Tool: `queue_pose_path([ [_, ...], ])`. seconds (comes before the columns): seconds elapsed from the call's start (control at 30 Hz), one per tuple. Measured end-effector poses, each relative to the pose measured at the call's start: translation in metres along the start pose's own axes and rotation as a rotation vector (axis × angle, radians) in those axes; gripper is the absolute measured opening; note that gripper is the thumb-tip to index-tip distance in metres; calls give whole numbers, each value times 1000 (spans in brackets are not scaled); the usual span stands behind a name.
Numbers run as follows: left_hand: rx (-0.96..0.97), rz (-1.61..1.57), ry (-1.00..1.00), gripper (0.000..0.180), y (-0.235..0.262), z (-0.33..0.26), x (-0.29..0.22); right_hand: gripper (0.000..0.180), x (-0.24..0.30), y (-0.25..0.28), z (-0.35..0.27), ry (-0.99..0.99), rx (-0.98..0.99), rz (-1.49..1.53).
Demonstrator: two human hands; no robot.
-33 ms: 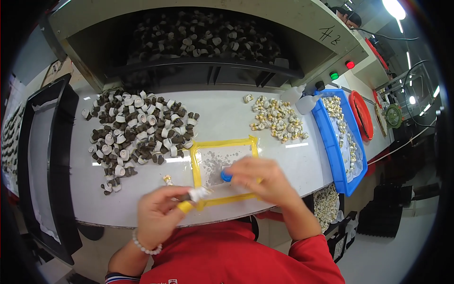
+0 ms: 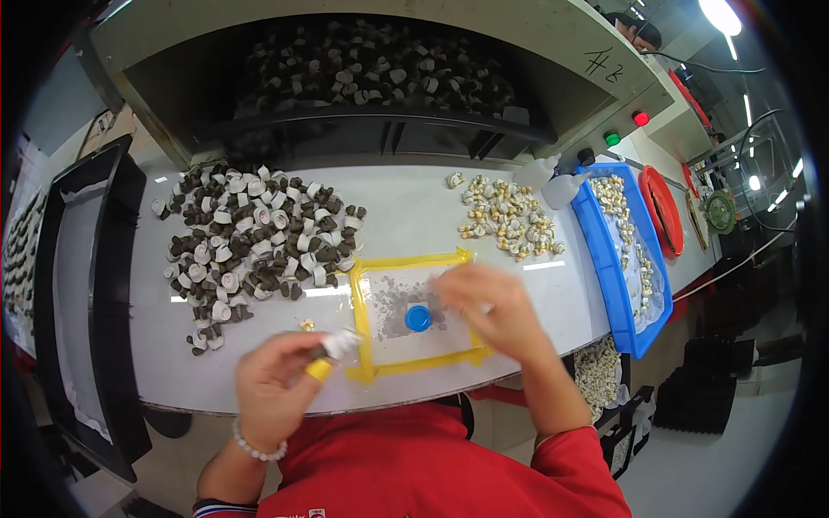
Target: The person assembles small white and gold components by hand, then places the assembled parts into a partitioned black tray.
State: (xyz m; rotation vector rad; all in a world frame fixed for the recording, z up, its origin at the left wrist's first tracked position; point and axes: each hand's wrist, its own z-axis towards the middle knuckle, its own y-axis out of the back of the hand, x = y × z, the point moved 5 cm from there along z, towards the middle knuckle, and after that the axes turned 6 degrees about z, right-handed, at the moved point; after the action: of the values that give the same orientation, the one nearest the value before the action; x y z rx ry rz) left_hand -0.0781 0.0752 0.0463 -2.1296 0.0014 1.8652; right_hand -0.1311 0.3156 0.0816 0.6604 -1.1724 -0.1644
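Head view shows my left hand (image 2: 275,388) near the front edge of the worktop (image 2: 414,216), fingers closed around a small dark-and-white part (image 2: 335,345), with a yellow cot on one fingertip (image 2: 318,370). My right hand (image 2: 492,311) is blurred over the right side of the yellow-taped square (image 2: 363,319); I cannot tell whether those fingers pinch anything. Inside that square, at its middle, sits a round blue cap (image 2: 418,318) on a grey smudged patch, just left of my right hand. Toward the back left of the worktop spreads a wide heap of dark and white parts (image 2: 259,237), its nearest pieces just beside the tape's left edge. Toward the back right lies a smaller cluster of pale gold-toned parts (image 2: 509,216), with two white squeeze bottles (image 2: 553,180) beyond it. A blue tray (image 2: 604,259) of similar pale parts lines the right edge, a black tray (image 2: 104,259) the left. The part I hold is short, white at one end and dark at the other, and lies just outside the square's front left corner.
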Motion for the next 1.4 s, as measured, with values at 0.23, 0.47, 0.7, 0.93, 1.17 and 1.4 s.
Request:
queue_pose_path([
  [0.23,-372,987,-342,31,53,-18,-15,20,-40,34,23,87,-164,-618],
  [0.47,-232,1097,-442,35,39,-15,-9,21,-41,25,11,76,-138,-589],
  [0.7,-136,1150,-474,39,29,-13,-12,20,-37,25,-25,96,-147,-572],
  [0.93,-60,1213,-480,37,25,-15,-15,16,-40,27,-29,-221,-312,-419],
  [1.17,-422,1290,-458,36,60,-13,-34,27,-48,27,-31,-168,-315,-492],
  [1.4,-416,1547,-418,34,59,7,-30,27,-46,29,-31,-182,-324,-434],
])
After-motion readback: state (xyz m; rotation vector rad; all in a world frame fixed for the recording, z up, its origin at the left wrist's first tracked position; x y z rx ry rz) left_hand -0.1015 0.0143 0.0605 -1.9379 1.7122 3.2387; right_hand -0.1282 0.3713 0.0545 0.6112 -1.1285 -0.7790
